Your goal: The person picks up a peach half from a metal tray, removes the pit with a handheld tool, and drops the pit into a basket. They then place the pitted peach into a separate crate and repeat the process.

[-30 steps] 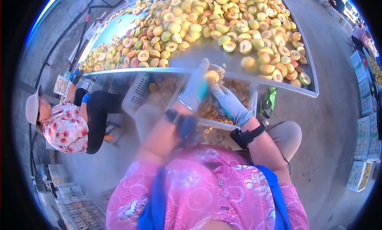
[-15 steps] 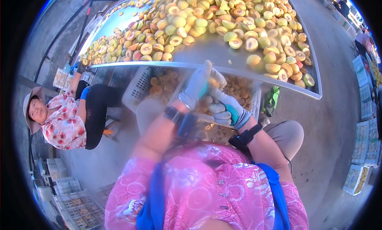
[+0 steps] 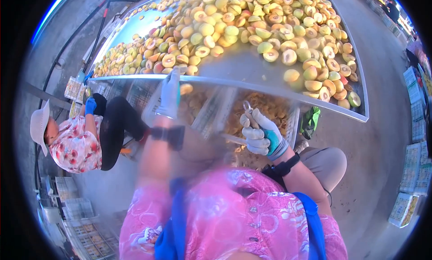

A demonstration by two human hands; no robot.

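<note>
My left hand, in a grey-and-teal work glove, is just below the near edge of the metal tray. Its fingers are stretched out, somewhat blurred. Close to its palm side is a blurred fruit half, apparently loose in the air. Gloved alike, my right hand is closed around the handle of a pitting tool whose metal loop points up. Below that hand is a crate of orange-brown fruit pieces. Many halved stone fruits, yellow-green and like peaches or apricots, are heaped on the tray.
A white crate stands under the tray, left of the other. Another person in a hat sits at the left. Crates stack along the right and lower left. A green bag lies beside my knee.
My hands were together over the crate; now the left has swung left and away. The right has stayed nearby, with the pitting tool now showing. The other person has turned their head.
</note>
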